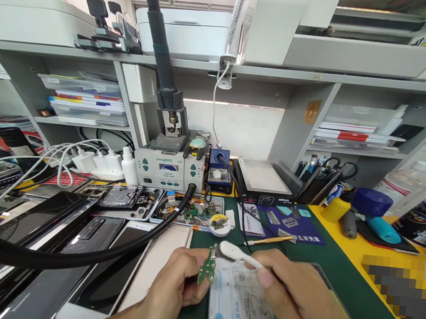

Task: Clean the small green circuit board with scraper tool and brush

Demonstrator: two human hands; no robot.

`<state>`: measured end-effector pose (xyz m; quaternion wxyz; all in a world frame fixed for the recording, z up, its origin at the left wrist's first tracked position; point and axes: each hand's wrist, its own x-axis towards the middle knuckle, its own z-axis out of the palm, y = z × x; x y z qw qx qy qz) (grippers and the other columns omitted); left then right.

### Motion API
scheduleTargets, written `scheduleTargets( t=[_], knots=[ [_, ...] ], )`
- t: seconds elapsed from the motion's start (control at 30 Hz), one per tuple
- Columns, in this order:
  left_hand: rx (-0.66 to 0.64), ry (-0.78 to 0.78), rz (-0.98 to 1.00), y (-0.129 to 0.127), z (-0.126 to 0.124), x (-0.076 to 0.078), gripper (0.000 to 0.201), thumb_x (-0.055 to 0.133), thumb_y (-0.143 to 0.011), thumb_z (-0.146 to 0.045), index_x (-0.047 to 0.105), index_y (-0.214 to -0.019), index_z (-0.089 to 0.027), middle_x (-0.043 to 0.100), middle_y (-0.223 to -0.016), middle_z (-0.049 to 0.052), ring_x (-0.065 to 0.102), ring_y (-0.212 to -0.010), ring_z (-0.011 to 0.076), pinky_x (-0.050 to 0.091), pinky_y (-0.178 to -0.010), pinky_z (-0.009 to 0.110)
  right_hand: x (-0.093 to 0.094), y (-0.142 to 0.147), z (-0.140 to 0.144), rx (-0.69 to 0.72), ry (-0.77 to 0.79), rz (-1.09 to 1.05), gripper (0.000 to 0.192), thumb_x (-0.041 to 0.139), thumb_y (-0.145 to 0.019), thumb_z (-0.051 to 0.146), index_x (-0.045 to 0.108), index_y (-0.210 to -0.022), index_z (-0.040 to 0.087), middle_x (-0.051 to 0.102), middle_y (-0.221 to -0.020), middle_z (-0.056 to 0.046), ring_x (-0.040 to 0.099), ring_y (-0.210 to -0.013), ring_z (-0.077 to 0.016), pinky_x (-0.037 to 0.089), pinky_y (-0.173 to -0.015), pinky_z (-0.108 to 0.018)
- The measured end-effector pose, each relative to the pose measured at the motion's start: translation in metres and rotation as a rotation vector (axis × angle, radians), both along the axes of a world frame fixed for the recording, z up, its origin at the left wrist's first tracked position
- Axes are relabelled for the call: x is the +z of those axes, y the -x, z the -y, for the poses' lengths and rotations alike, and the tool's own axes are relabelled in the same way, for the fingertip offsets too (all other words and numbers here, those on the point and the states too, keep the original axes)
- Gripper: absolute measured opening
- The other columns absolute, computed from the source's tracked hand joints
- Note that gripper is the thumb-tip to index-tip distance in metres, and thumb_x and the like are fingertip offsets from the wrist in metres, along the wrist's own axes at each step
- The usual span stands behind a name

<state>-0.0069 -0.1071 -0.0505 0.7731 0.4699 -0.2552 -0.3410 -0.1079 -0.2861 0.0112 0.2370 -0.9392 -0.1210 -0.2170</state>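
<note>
Over a cluttered green repair mat (pixel 337 284), a small upright circuit board (pixel 207 269) is being pinched by the left hand (pixel 172 287), while a white brush (pixel 239 253), pinched in the right hand (pixel 293 295), is being held against its top edge.

Green circuit board (pixel 207 269), white brush (pixel 239 254), dark green mat (pixel 302 252), yellow table (pixel 359 246).

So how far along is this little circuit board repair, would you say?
Mid-job, by the look of it. Already done: the small green board is out of its phone and pinched upright in the left hand. In hand: the right hand holds a white brush-like tool against the board's top edge. Left: an opened phone lies apart by the rework station, not reassembled.
</note>
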Motion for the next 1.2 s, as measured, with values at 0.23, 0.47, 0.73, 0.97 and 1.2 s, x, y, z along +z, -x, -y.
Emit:
scheduleTargets(
  t=[0.23, 0.47, 0.73, 0.97, 1.2],
  knots=[
    [-0.006, -0.005, -0.005, 0.0004, -0.001, 0.0001, 0.03, 0.045, -0.078, -0.035, 0.034, -0.054, -0.022, 0.026, -0.049, -0.006, 0.017, -0.047, 0.0093, 0.011, -0.047, 0.029, -0.0002, -0.0001, -0.003, 0.027, 0.007, 0.029, 0.031, 0.032, -0.104, 0.026, 0.058, -0.087, 0.025, 0.069, -0.069, 0.001, 0.066, -0.054, -0.0139, 0.048, -0.052, -0.025],
    [-0.016, -0.023, 0.01, 0.0017, -0.0026, 0.0033, 0.031, 0.045, -0.08, -0.036, 0.035, -0.054, -0.022, 0.026, -0.049, -0.006, 0.018, -0.048, 0.0094, 0.011, -0.047, 0.029, 0.0007, 0.0007, -0.0035, 0.037, 0.018, 0.071, 0.023, 0.035, -0.102, 0.017, 0.055, -0.093, 0.025, 0.075, -0.083, 0.001, 0.072, -0.065, -0.0146, 0.048, -0.056, -0.026],
    [-0.012, -0.052, 0.018, 0.0009, -0.002, 0.0066, 0.028, 0.043, -0.077, -0.036, 0.033, -0.055, -0.023, 0.025, -0.049, -0.006, 0.017, -0.048, 0.0095, 0.011, -0.047, 0.03, -0.0019, 0.0014, -0.0021, 0.042, 0.025, 0.074, 0.021, 0.036, -0.102, 0.018, 0.054, -0.094, 0.025, 0.075, -0.084, 0.002, 0.072, -0.064, -0.0141, 0.046, -0.054, -0.027],
    [-0.029, -0.039, 0.032, 0.0011, -0.0015, 0.0036, 0.028, 0.042, -0.078, -0.034, 0.034, -0.054, -0.022, 0.025, -0.049, -0.006, 0.018, -0.047, 0.0093, 0.011, -0.046, 0.029, 0.0009, 0.0006, -0.0017, 0.049, 0.033, 0.081, 0.023, 0.035, -0.103, 0.021, 0.056, -0.094, 0.025, 0.076, -0.084, 0.002, 0.071, -0.062, -0.0139, 0.046, -0.051, -0.027],
    [-0.037, -0.033, 0.034, 0.0003, -0.0019, -0.0004, 0.028, 0.041, -0.08, -0.033, 0.039, -0.054, -0.021, 0.027, -0.049, -0.005, 0.018, -0.047, 0.0101, 0.011, -0.047, 0.03, -0.0005, 0.0012, -0.0007, 0.031, 0.035, 0.034, 0.03, 0.032, -0.104, 0.024, 0.059, -0.092, 0.025, 0.076, -0.082, 0.001, 0.072, -0.063, -0.0144, 0.048, -0.053, -0.026]
  ],
)
